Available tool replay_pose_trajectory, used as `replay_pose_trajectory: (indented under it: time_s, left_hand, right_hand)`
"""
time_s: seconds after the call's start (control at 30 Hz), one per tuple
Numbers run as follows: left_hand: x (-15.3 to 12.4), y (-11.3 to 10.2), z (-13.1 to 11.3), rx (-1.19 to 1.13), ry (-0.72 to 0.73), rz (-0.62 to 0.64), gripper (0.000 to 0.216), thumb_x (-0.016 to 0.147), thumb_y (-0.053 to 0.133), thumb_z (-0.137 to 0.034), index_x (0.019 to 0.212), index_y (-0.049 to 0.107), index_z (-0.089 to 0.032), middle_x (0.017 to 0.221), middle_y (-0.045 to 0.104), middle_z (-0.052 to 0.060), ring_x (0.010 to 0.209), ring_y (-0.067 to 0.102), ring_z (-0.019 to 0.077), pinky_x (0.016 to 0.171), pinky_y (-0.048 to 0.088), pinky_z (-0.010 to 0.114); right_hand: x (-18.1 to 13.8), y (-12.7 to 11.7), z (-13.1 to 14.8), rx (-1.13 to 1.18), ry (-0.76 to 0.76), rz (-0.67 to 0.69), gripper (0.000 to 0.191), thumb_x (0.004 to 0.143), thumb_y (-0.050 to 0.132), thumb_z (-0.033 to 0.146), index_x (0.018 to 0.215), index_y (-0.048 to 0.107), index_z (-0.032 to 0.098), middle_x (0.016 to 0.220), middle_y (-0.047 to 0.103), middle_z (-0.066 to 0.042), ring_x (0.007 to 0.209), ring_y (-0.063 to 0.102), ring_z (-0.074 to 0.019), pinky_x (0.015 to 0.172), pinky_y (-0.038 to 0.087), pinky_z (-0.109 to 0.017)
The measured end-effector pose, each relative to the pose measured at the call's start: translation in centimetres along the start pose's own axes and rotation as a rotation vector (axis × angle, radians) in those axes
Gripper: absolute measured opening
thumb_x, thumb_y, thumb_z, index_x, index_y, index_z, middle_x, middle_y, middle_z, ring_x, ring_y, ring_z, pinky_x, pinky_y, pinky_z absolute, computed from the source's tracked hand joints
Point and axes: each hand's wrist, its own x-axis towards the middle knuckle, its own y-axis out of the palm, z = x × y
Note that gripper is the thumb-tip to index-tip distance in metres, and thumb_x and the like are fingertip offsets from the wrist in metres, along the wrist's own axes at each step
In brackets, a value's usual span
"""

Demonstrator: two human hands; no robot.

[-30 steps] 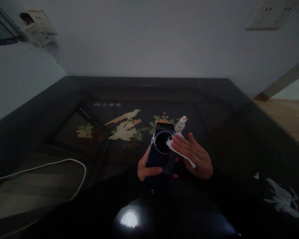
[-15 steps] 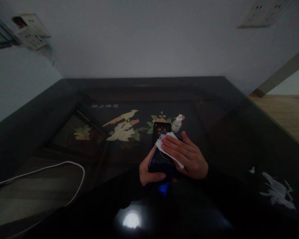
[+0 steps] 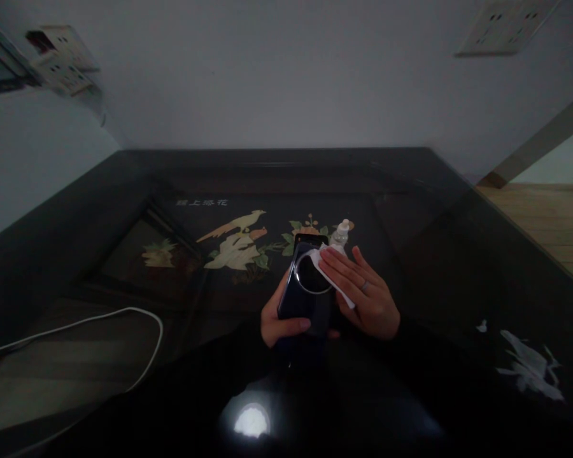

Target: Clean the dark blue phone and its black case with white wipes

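Note:
My left hand grips a dark blue phone from below, its back with a large round camera ring facing me. My right hand lies flat with the fingers together and presses a white wipe against the upper right edge of the camera ring. A small white dropper bottle stands on the table just behind the phone. Another dark phone-like object shows at the phone's top edge.
A dark glass-topped table with an inlaid bird-and-flower picture fills the view. A white cable loops at the left. A pale inlay shows at right. Wall sockets sit above, wooden floor at right.
My right hand slid the wipe from over the camera ring to its upper right edge, uncovering the ring. The phone tilted up slightly in my left hand.

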Motion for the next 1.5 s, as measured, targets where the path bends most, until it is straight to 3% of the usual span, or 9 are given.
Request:
replay_pose_trajectory:
  time_s: [0.23,0.4,0.57,0.67,0.87,1.0,1.17,1.37,1.5]
  left_hand:
    - [0.5,-1.3,0.4,0.080,0.027,-0.104,0.081,0.056,0.069,-0.008,0.129,0.038,-0.026,0.132,0.047,0.005,0.125,0.037,0.0296,0.101,0.035,0.047]
    - [0.5,-1.0,0.8,0.029,-0.024,-0.021,0.088,0.061,0.064,-0.012,0.135,0.023,-0.038,0.131,0.047,0.001,0.106,0.053,0.0326,0.078,0.048,0.054]
    - [0.6,-1.8,0.6,0.210,0.034,-0.167,0.087,0.053,0.071,-0.011,0.132,0.036,-0.025,0.132,0.048,0.006,0.125,0.036,0.0320,0.102,0.032,0.049]
    - [0.6,-1.8,0.7,0.141,-0.071,-0.123,0.090,0.055,0.070,-0.011,0.134,0.029,-0.027,0.127,0.051,0.006,0.120,0.042,0.0336,0.098,0.034,0.055]
    - [0.6,-0.8,0.0,-0.122,-0.124,0.108,0.095,0.063,0.060,-0.001,0.136,0.010,-0.036,0.128,0.049,0.007,0.117,0.047,0.0322,0.083,0.045,0.055]
    - [0.8,-1.1,-0.8,-0.164,-0.062,0.158,0.095,0.066,0.056,0.000,0.136,0.004,-0.037,0.128,0.048,0.007,0.121,0.043,0.0308,0.088,0.041,0.058]
    - [0.7,-1.1,-0.8,-0.140,-0.036,0.208,0.098,0.066,0.057,-0.002,0.137,-0.002,-0.035,0.130,0.046,0.010,0.123,0.040,0.0327,0.090,0.037,0.060]
    - [0.3,-0.9,-0.5,-0.142,-0.011,0.243,0.098,0.067,0.055,-0.003,0.136,-0.003,-0.040,0.134,0.042,0.009,0.121,0.041,0.0367,0.091,0.035,0.060]
    - [0.1,-0.6,-0.7,-0.139,-0.004,0.249,0.099,0.067,0.054,-0.002,0.136,-0.005,-0.039,0.134,0.042,0.011,0.120,0.042,0.0387,0.087,0.039,0.058]
  right_hand:
    - [-0.3,1.1,0.6,-0.028,-0.175,0.145,0.049,0.088,0.038,0.024,0.134,0.034,0.006,0.136,0.041,-0.013,0.131,0.029,-0.0233,0.109,0.016,-0.050]
    - [0.1,0.7,0.4,-0.089,-0.037,0.149,0.048,0.087,0.038,0.016,0.134,0.034,0.012,0.136,0.041,-0.010,0.131,0.030,-0.0203,0.110,0.011,-0.050]
    - [-0.3,1.1,0.7,-0.012,-0.133,0.163,0.049,0.085,0.040,0.021,0.132,0.037,0.007,0.134,0.043,-0.013,0.131,0.029,-0.0222,0.109,0.019,-0.050]
    - [-0.3,1.2,0.6,0.028,-0.130,0.197,0.047,0.087,0.039,0.021,0.133,0.036,0.010,0.136,0.042,-0.010,0.131,0.030,-0.0208,0.110,0.014,-0.049]
    - [-1.1,0.5,-1.2,0.336,0.390,-0.091,0.039,0.091,0.032,0.020,0.127,0.047,0.018,0.129,0.051,-0.006,0.120,0.046,-0.0215,0.106,0.027,-0.048]
    - [-3.3,0.8,-3.2,0.706,0.875,-0.479,0.032,0.090,0.039,0.032,0.102,0.064,0.016,0.089,0.071,-0.004,0.080,0.068,-0.0210,0.069,0.057,-0.032]
    - [-4.7,1.2,-4.0,0.876,0.919,-0.490,0.030,0.086,0.043,0.035,0.091,0.065,0.015,0.078,0.072,-0.006,0.067,0.068,-0.0223,0.056,0.058,-0.034]
    - [-3.2,-0.1,-1.5,1.369,1.435,-0.546,0.020,0.081,0.052,0.030,0.092,0.064,0.018,0.096,0.069,-0.007,0.086,0.066,-0.0243,0.059,0.058,-0.036]
    - [-2.4,-0.6,-1.1,1.449,1.482,-0.611,0.024,0.078,0.056,0.034,0.094,0.064,0.018,0.105,0.066,-0.007,0.096,0.062,-0.0249,0.063,0.057,-0.035]
